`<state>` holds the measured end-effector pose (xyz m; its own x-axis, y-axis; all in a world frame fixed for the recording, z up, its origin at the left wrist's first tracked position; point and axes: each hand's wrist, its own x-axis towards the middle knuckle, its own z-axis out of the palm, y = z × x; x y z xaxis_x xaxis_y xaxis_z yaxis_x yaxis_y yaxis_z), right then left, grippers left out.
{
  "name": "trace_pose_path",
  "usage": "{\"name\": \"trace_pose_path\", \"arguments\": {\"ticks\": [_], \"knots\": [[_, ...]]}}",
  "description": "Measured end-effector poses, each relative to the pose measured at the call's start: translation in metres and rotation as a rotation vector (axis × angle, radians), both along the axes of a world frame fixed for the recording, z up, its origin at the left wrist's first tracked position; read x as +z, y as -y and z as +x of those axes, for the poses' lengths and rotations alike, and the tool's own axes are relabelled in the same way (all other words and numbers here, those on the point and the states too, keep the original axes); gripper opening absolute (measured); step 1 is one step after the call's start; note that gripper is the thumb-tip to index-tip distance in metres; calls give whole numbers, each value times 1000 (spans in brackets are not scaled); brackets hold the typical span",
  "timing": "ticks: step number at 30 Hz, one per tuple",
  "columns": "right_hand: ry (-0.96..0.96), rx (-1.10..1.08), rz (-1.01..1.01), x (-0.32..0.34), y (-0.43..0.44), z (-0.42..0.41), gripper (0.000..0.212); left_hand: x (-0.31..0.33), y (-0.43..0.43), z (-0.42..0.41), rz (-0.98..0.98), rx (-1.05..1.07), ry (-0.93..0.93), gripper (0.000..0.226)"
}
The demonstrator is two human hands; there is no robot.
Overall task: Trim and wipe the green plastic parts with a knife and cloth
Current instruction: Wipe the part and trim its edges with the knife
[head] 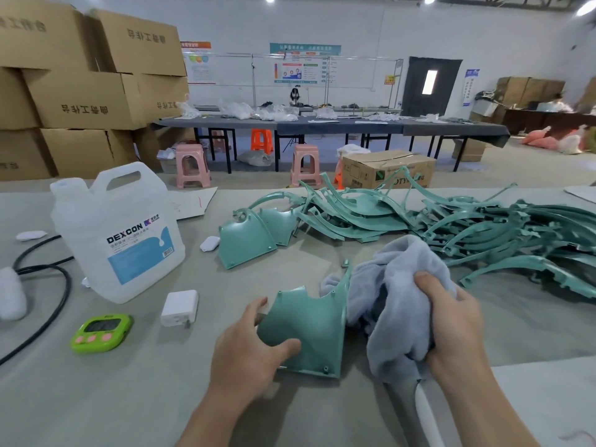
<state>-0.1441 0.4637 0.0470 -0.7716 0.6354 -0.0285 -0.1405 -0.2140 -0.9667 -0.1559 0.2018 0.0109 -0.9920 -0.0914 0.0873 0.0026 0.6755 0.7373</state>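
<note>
The green parts [532, 227] — cropped at right edge.

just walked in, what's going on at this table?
A person looks to be wiping green plastic parts. The left hand holds a curved green panel. The right hand grips a bunched grey cloth against the panel's right edge. Two similar panels and a heap of green strips lie beyond. A white jug stands to the left. I can't make out a knife.
</note>
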Motion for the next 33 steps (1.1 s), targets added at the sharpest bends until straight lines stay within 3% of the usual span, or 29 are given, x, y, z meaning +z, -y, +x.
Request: {"name": "trace_pose_path", "arguments": {"ticks": [3,6,10,13,17,22,27,29,31,33], "knots": [[60,121,373,1,17,3,39,6,-6,5,259,-22,-46,56],[-50,325,774,-5,36,6,41,11,-12,11,378,3,-138,53],[-142,257,1179,-4,61,14,42,14,-18,12,478,-4,-153,68],[-234,287,1377,-3,91,23,26,16,-17,8,619,6,-89,45],[-178,451,1546,-12,119,22,16,13,-13,4,799,-29,-17,47],[-8,60,1439,1,133,1,19,8,-18,6,616,48,-69,38],[32,316,1576,-18,142,19,11,7,-16,2,909,121,56,26],[27,255,1628,-16,133,19,19,6,-16,1,903,85,102,21],[24,90,1598,-9,119,10,13,4,-14,0,799,79,121,44],[152,12,1537,3,99,-8,3,3,-14,-1,772,97,138,62]]}}
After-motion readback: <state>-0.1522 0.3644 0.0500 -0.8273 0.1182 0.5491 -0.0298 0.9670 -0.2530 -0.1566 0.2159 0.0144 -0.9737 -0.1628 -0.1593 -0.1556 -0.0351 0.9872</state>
